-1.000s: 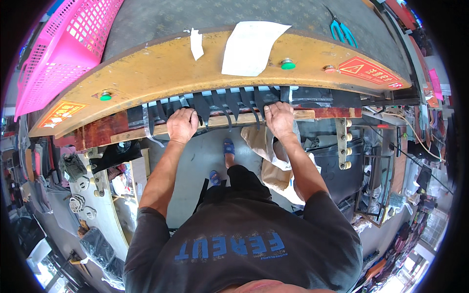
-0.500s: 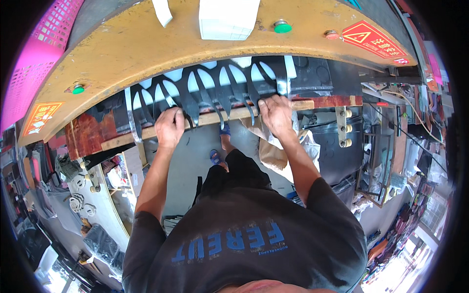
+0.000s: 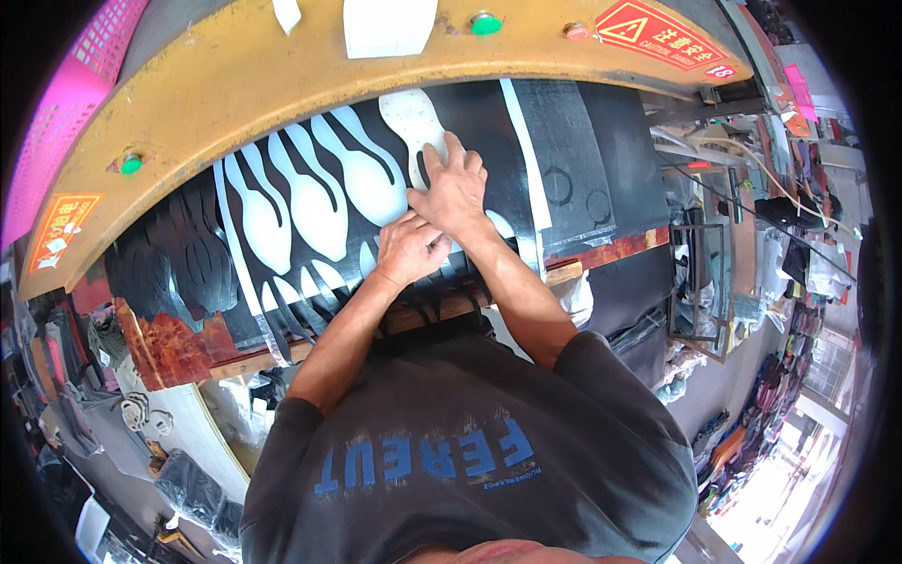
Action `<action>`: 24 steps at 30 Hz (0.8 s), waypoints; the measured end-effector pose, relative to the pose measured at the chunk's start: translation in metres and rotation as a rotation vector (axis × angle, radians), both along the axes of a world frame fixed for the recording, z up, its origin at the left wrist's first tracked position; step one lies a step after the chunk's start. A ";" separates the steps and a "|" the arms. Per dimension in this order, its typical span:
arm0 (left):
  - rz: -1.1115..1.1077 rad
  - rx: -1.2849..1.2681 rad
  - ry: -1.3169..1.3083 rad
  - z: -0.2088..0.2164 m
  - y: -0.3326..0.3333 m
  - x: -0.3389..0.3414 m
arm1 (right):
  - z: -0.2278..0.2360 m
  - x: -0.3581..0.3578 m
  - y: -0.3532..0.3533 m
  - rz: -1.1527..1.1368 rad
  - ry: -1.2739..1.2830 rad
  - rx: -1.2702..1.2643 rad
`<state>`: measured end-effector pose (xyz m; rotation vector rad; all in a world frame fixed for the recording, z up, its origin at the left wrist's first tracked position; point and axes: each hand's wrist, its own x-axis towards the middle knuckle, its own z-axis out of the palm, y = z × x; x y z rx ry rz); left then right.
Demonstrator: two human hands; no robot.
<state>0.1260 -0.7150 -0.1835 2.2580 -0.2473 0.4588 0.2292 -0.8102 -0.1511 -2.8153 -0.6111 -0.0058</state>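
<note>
A black sheet [image 3: 489,122] with several sole-shaped cut-outs lies across the work surface, a pale blue-white layer showing through the openings. On the sheet rests a cream, speckled, sole-shaped die [image 3: 410,111]. My right hand [image 3: 453,191] reaches over its narrower part, thumb and fingers around it. Just below, my left hand [image 3: 410,248] is closed with bent fingers, touching the right hand. Whatever its fingers hold is hidden, as is the die's near end. Black strips [image 3: 299,310] between cut-outs hang over the near edge.
A yellow machine beam [image 3: 282,70] with green buttons arches over the far side. Black cut pieces [image 3: 174,254] are heaped at left. More dark sheets [image 3: 601,150] lie at right. A wooden bar [image 3: 254,362] runs along the near edge.
Both hands have left the near edge and moved inward over the sheet. The sheet now reaches farther under the beam, showing whole cut-outs. The cream die has come into view under my right hand.
</note>
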 end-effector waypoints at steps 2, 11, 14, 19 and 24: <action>-0.006 -0.020 0.022 -0.007 -0.006 -0.014 | -0.009 -0.016 -0.011 -0.012 -0.005 0.037; -0.008 0.000 0.150 -0.009 0.007 0.003 | 0.027 0.067 -0.046 -0.229 0.801 0.926; -0.002 -0.070 0.298 0.013 0.007 0.019 | 0.030 0.090 -0.067 -0.213 0.858 1.034; -0.129 -0.217 0.611 0.054 -0.020 0.071 | 0.022 0.096 -0.066 -0.262 0.970 1.116; -0.236 -0.125 0.502 0.029 -0.009 0.089 | 0.017 0.103 -0.067 -0.265 1.013 1.174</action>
